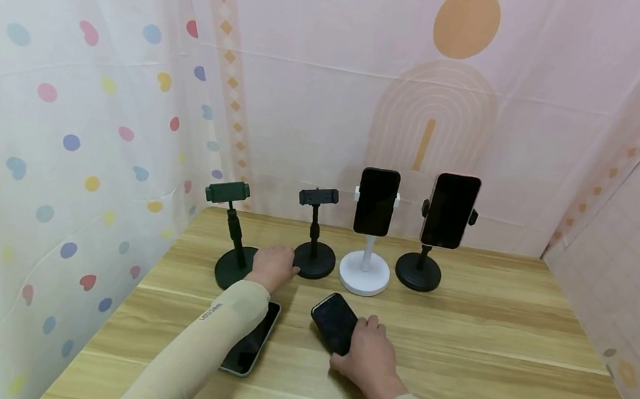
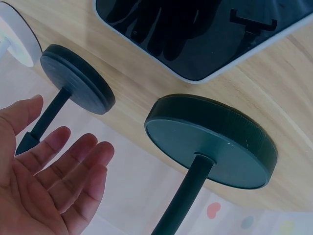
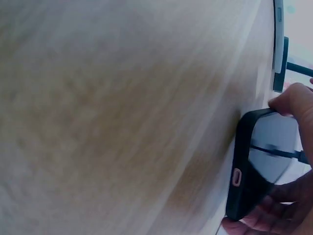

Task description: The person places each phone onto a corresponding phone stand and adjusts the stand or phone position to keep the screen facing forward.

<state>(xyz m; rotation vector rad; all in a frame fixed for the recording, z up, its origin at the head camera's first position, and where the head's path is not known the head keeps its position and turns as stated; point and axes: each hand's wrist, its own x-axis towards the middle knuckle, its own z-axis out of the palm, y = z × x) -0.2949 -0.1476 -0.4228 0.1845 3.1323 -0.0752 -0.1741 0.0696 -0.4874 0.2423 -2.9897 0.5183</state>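
Observation:
My right hand (image 1: 370,357) grips a black-cased smartphone (image 1: 333,323) by its edges, thumb on one side and fingers on the other, low over the table. In the right wrist view the phone (image 3: 240,166) shows its end with a charging port. The left hand (image 1: 274,268) is held out with loosely bent fingers and nothing in them. It is nearest to an empty black phone stand (image 1: 314,233), beside a dark green phone stand (image 1: 236,243). Another smartphone (image 1: 248,348) lies face up on the table, partly hidden beneath the left forearm.
Behind the hands stand a white phone stand (image 1: 364,273) and a second black phone stand (image 1: 418,272), bearing upright phones. All stand on a wood-grain table (image 1: 486,347). Patterned cloth (image 1: 318,108) hangs along its back and sides.

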